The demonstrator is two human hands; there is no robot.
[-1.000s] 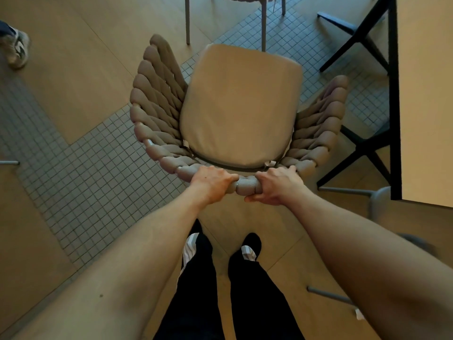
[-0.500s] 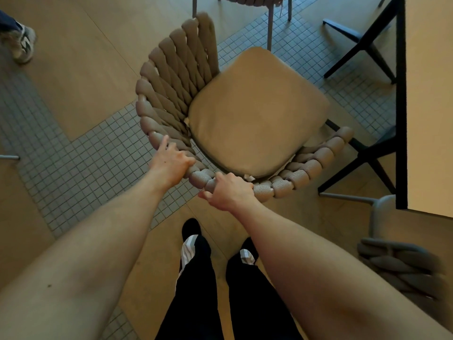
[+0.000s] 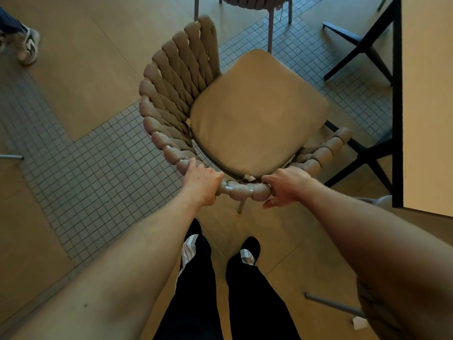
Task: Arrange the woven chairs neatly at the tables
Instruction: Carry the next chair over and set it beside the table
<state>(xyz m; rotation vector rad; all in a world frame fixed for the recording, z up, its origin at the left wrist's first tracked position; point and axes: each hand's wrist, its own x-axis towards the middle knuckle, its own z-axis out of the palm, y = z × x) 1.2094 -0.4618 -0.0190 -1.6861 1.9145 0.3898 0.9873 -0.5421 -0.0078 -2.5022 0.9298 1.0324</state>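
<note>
head | left hand and right hand both grip woven chair back rim | beside table

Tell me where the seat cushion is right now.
The seat cushion sits centre frame on the woven chair, just left of the table.

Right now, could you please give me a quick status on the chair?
Both hands, left and right, grip the chair back rim. Chair angled toward table. Black table legs close ahead.
</note>
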